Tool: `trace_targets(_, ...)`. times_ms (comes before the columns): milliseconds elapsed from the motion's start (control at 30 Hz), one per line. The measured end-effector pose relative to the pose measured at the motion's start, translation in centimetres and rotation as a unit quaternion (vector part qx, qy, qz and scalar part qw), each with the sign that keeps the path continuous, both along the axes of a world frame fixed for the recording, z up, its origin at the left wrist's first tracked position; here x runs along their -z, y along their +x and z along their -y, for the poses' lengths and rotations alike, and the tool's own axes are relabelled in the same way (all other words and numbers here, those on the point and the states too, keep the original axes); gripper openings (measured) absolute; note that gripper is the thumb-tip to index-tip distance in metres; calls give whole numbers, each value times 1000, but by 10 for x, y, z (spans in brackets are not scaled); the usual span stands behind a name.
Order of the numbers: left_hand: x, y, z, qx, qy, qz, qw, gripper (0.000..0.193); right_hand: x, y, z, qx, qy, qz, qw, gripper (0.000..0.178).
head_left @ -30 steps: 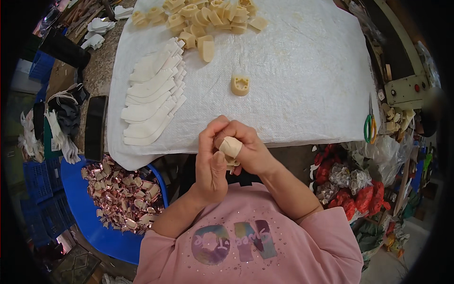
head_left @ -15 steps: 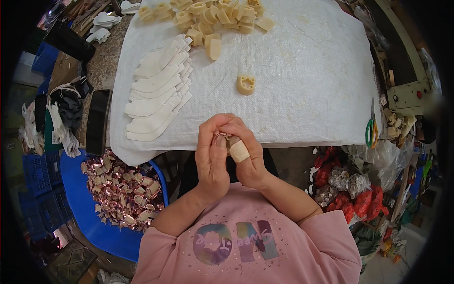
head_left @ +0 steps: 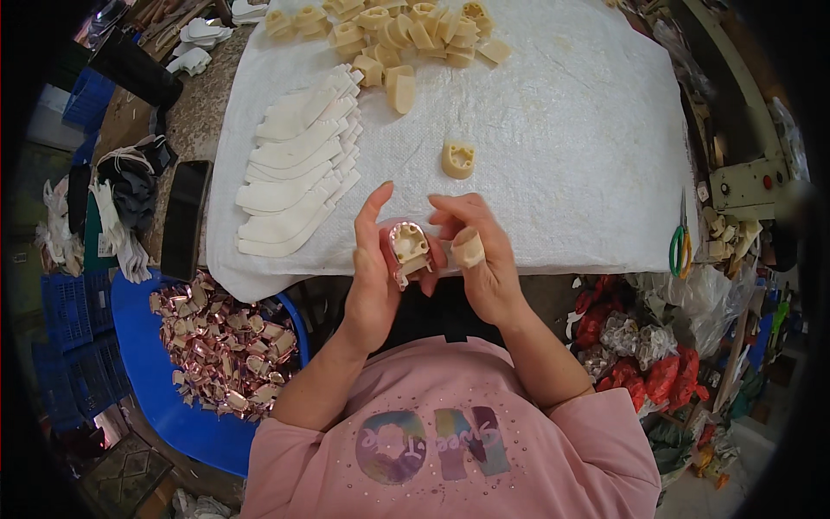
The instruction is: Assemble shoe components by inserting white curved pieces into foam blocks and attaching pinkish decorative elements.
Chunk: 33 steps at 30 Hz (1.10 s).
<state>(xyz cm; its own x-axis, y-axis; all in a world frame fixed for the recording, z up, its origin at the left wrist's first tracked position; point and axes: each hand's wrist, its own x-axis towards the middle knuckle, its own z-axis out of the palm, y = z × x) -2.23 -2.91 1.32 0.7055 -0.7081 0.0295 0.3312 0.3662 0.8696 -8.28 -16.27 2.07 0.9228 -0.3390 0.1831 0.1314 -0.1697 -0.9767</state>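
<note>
My left hand (head_left: 370, 281) grips a beige shoe heel (head_left: 410, 246) just off the table's near edge. Its hollow, holed end faces up, and a shiny pink covering wraps its side, with a loose end hanging low. Close on the right, my right hand (head_left: 482, 259) has its fingers apart and holds nothing; a beige wrap (head_left: 468, 248) goes round its thumb. Whether a right fingertip touches the heel I cannot tell. A single bare heel (head_left: 458, 160) stands beyond my hands on the white woven sheet (head_left: 553, 147).
Overlapping white curved pieces (head_left: 294, 164) lie left on the sheet, with a pile of beige heels (head_left: 406, 30) at the far side. A phone (head_left: 185, 221) rests at the left edge, scissors (head_left: 680, 242) at the right. Below left, a blue tub (head_left: 186, 424) holds pink-covered heels.
My hands were closed together round the heel. Now they have parted: the left keeps the heel, its holed end showing, while the right has loosened and moved right. The view has shifted slightly.
</note>
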Motion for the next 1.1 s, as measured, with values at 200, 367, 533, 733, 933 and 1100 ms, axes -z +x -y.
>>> trace_targets(200, 3, -4, 2, -85, 140, 520, 838, 80, -20, 0, 6, -48, -171, -126, 976, 27)
trace_targets(367, 3, -4, -7, -31, 160, 214, 963, 47, -6, -7, 7, -14, -115, 16, 993, 23)
trace_targets(533, -20, 4, -14, -42, 162, 259, 951, 38, -8, -5, 20, -111, 248, -63, 960, 24)
trace_targets(733, -32, 2, -15, -66, 211, 483, 847, 45, -2, -5, 25, -165, 12, -4, 986, 18)
trace_targets(933, -24, 5, -11, -97, 243, 451, 854, 41, -4, -2, 11, -59, -83, -17, 995, 13)
trace_targets(1100, -24, 8, -9, -103, 196, 452, 864, 48, -5, -4, 28, -206, 205, -18, 957, 20)
